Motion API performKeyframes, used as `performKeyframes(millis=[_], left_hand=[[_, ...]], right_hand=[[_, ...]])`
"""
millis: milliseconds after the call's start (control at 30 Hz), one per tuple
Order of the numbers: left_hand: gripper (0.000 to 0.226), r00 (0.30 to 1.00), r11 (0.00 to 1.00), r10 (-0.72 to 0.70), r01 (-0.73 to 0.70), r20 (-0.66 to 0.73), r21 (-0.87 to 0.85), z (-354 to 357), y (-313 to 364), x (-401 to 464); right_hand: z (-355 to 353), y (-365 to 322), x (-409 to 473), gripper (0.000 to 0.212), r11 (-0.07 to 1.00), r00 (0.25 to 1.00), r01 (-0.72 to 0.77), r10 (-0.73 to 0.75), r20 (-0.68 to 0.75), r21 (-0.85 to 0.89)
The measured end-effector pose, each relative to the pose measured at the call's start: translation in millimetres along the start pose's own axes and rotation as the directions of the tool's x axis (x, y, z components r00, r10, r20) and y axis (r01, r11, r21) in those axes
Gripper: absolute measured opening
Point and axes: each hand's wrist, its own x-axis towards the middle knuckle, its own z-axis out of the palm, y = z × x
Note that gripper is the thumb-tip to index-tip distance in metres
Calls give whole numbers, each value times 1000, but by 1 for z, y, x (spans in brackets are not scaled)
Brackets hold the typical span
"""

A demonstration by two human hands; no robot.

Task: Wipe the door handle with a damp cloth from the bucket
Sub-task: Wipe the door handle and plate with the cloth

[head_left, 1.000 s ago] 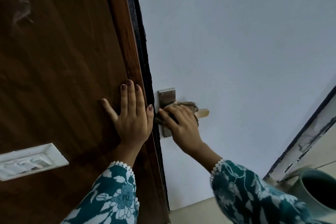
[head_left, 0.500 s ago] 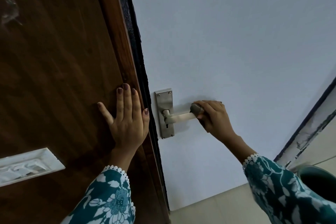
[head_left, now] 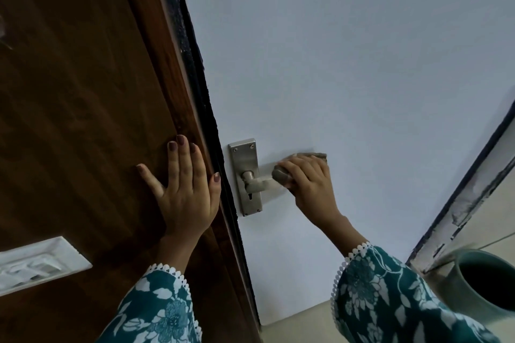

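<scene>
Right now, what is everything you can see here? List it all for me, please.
Door: one, pale blue-white, middle and right of view.
Door handle: one, pale lever, on the backplate.
Backplate: one, silver metal with a keyhole, at the door's left edge.
Cloth: one, grey-brown, wrapped round the lever's outer part.
Wooden panel: one, dark brown, left side.
Switch plate: one, white, lower left on the wood.
Bucket: one, teal, lower right corner, partly cut off.
Sleeves: two, teal with white flowers, bottom.
Left hand: flat on the wooden panel.
Right hand: closed on the cloth at the handle.
</scene>
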Motion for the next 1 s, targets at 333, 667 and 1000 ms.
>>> performKeyframes(millis=[333, 667, 1000], left_hand=[[64, 1000, 1000, -5, 6, -23, 18, 1, 2, 1], [61, 1000, 1000, -1, 1, -10, 25, -1, 3, 2], [62, 1000, 999, -2, 3, -27, 36, 2, 4, 2]], right_hand=[[-35, -1, -22, 37, 682, 710, -667, 704, -24, 300], [3, -86, -25, 19, 589, 668, -650, 745, -9, 480], [7, -82, -20, 15, 585, 628, -675, 775, -65, 449]])
